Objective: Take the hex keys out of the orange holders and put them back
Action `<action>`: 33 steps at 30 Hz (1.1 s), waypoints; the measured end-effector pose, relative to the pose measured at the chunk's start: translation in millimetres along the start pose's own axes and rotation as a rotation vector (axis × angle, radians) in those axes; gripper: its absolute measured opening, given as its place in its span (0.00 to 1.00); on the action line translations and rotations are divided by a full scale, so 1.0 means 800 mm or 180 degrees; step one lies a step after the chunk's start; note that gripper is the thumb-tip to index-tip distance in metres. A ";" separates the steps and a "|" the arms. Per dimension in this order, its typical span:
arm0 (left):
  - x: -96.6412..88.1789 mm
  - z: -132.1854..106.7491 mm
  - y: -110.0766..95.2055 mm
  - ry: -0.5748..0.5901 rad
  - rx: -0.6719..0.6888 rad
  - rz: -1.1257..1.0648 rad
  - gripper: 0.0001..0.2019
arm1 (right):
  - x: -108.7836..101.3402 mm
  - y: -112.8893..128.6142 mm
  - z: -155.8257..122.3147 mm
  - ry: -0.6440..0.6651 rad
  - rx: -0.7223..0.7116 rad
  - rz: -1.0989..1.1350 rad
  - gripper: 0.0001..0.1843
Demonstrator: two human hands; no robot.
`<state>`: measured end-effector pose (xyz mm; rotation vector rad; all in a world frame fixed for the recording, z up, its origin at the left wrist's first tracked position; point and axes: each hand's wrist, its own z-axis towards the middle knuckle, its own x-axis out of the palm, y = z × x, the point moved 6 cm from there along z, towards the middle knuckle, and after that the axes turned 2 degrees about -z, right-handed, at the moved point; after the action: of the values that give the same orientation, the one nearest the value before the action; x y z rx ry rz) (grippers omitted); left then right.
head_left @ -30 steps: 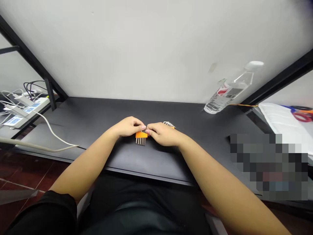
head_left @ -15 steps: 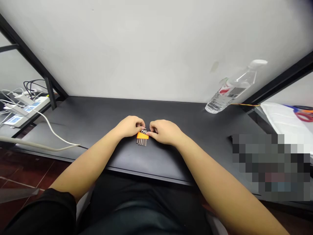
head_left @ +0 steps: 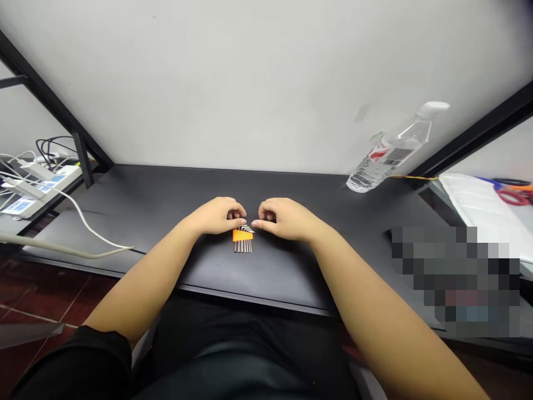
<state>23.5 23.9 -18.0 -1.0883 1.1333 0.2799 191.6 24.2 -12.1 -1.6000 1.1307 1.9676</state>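
**Set of L-shaped keys (head_left: 242, 235) on the desk (head_left: 250, 278), between left grip (head_left: 219, 215) and right grip (head_left: 287, 218)**

We record the key set just below the gap between the two thumbs. Its orange holder faces us; the bent metal ends lie on the far side of the holder, and several straight shafts point back toward our body, side by side.

Left grip: fingers curled, thumb stretched over the far left end of the bent keys. A small opening shows between thumb and forefinger. We cannot tell whether the thumb presses on a key or merely lies above it, nor whether anything is pinched.

Right grip: half open, fingers bent, with a clear gap between forefinger and thumb; we see nothing held. The thumb tip sits just beside the right-hand ends of the bent keys; contact cannot be made out.

Surroundings: beyond the right grip and well to its right we note a clear plastic bottle (head_left: 391, 153) with a white cap, near the rear edge. Farther right of the same grip, and nearer to us, a pixelated patch (head_left: 458, 278) hides whatever lies there; a white sheet (head_left: 483, 214) extends behind it. Well to the left of the left grip we find a white power strip (head_left: 45, 191) with plugs and tangled leads. A pale cable (head_left: 85, 219) runs from that side toward the left forearm (head_left: 145, 283).
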 end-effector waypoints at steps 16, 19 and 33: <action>0.003 -0.007 -0.007 0.0257 0.0062 0.0254 0.23 | -0.033 -0.086 -0.026 0.0204 0.0162 -0.0049 0.24; -0.002 -0.005 0.003 0.0093 -0.0146 0.0411 0.21 | -0.029 -0.088 -0.025 0.0299 0.0233 -0.0059 0.26; 0.002 0.003 0.003 -0.0043 -0.0217 0.0369 0.22 | -0.001 -0.005 0.001 0.0372 -0.0386 0.0024 0.24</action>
<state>23.7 26.3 -20.7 -1.0805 1.1838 0.4191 194.2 27.6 -12.7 -1.7959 1.0796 2.0048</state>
